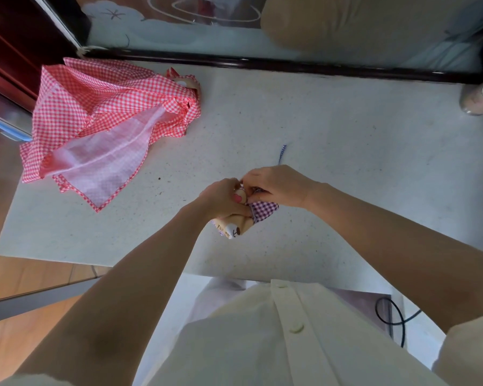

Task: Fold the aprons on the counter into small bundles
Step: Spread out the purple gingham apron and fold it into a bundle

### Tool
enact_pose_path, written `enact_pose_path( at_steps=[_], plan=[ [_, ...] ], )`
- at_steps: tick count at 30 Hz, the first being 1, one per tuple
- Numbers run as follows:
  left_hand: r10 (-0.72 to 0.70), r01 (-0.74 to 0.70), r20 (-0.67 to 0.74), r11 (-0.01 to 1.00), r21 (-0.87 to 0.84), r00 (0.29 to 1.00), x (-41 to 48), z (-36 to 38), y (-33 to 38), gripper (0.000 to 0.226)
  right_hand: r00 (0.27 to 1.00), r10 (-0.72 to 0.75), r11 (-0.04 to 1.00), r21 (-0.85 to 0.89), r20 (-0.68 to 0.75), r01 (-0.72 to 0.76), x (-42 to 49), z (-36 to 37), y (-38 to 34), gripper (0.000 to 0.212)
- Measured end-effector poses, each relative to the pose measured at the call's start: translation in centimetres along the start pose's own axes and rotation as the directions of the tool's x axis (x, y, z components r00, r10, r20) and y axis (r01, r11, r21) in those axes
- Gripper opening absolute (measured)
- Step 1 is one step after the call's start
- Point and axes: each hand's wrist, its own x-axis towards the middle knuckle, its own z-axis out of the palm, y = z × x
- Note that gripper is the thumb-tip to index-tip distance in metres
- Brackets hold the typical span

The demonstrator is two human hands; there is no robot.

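White counter (pixel 318 129), red checked apron (pixel 101 107)

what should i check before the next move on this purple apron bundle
1. Hold by the left hand on the purple apron: ok, it grips.
2. Pinch by the right hand at the top: ok.
3. The strap tucked in: not ok, it trails on the counter.
4. Bundle tight and secured: cannot tell, hands cover it.
5. The red apron folded: not ok, it lies loose.

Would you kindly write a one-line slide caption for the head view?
Left hand and right hand grip a purple gingham apron bundle over the counter; a red gingham apron lies unfolded.
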Motion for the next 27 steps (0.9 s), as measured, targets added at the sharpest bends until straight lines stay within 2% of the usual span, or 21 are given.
enact_pose_path(
  at_steps=[4,8,12,13,14,15,16,17,18,19,20,21,23,24,25,27],
  plan=[
    [0.019,-0.017,0.108,1.0,-0.019,0.994,0.4,-0.1,-0.5,0.054,0.998,0.054,0.998,-0.032,0.039,-0.053,0.0,0.1,-0.2,0.028],
    [0.061,-0.021,0.208,0.982,-0.189,0.976,0.3,-0.6,-0.6,0.037,0.995,0.101,0.995,-0.002,0.027,-0.101,0.1,0.0,0.0,0.026],
    [0.094,-0.047,0.187,0.969,-0.241,0.978,0.2,-0.5,-1.1,0.041,0.979,0.178,0.974,0.124,0.098,-0.189,0.5,-0.3,-0.1,0.026],
    [0.098,-0.042,0.186,0.957,-0.288,0.978,0.1,-0.5,-1.2,0.039,0.975,0.212,0.952,0.211,0.066,-0.222,0.6,-0.4,0.0,0.026],
    [0.097,-0.025,0.186,0.934,-0.355,0.978,-0.1,-0.5,-1.4,0.035,0.966,0.259,0.92,0.312,-0.025,-0.238,0.6,-0.5,0.2,0.026],
    [0.097,-0.01,0.181,0.902,-0.432,0.979,-0.3,-0.6,-1.6,0.032,0.929,0.327,0.884,0.404,-0.173,-0.236,0.6,-0.4,0.5,0.025],
    [0.092,0.006,0.169,0.863,-0.504,0.981,-0.5,-0.7,-1.7,0.029,0.846,0.422,0.843,0.484,-0.327,-0.234,0.4,-0.3,0.9,0.023],
    [0.079,0.021,0.151,0.822,-0.569,0.985,-0.7,-0.8,-1.9,0.029,0.732,0.532,0.787,0.568,-0.427,-0.241,0.1,-0.2,1.2,0.018],
    [0.062,0.037,0.135,0.78,-0.624,0.989,-0.8,-0.8,-2.1,0.03,0.626,0.644,0.705,0.659,-0.439,-0.262,-0.3,-0.1,1.5,0.012],
    [0.046,0.046,0.119,0.741,-0.67,0.992,-0.9,-0.9,-2.3,0.034,0.568,0.742,0.584,0.758,-0.355,-0.29,-0.6,0.1,1.7,0.007],
    [0.031,0.051,0.103,0.707,-0.705,0.994,-0.9,-0.9,-2.5,0.04,0.562,0.803,0.432,0.842,-0.196,-0.323,-0.8,0.3,1.8,0.008],
    [0.023,0.048,0.086,0.675,-0.736,0.996,-0.9,-0.9,-2.5,0.045,0.586,0.81,0.273,0.888,-0.004,-0.37,-0.9,0.7,1.7,0.012],
    [0.012,0.03,0.047,0.611,-0.791,0.999,-0.8,-1.0,-2.6,0.05,0.636,0.698,-0.022,0.897,0.33,-0.442,-1.1,1.3,1.1,0.02],
    [0.006,0.019,0.028,0.582,-0.813,1.0,-0.7,-1.1,-2.5,0.05,0.67,0.616,-0.124,0.89,0.415,-0.438,-1.2,1.5,0.6,0.018],
    [-0.002,0.011,0.012,0.561,-0.828,1.0,-0.6,-1.2,-2.5,0.049,0.711,0.55,-0.179,0.893,0.439,-0.413,-1.2,1.8,0.1,0.014],
    [-0.011,-0.003,-0.01,0.538,-0.843,1.0,-0.4,-1.4,-2.5,0.046,0.761,0.516,-0.166,0.917,0.394,-0.362,-1.4,2.1,-0.4,0.012]
  ],
)
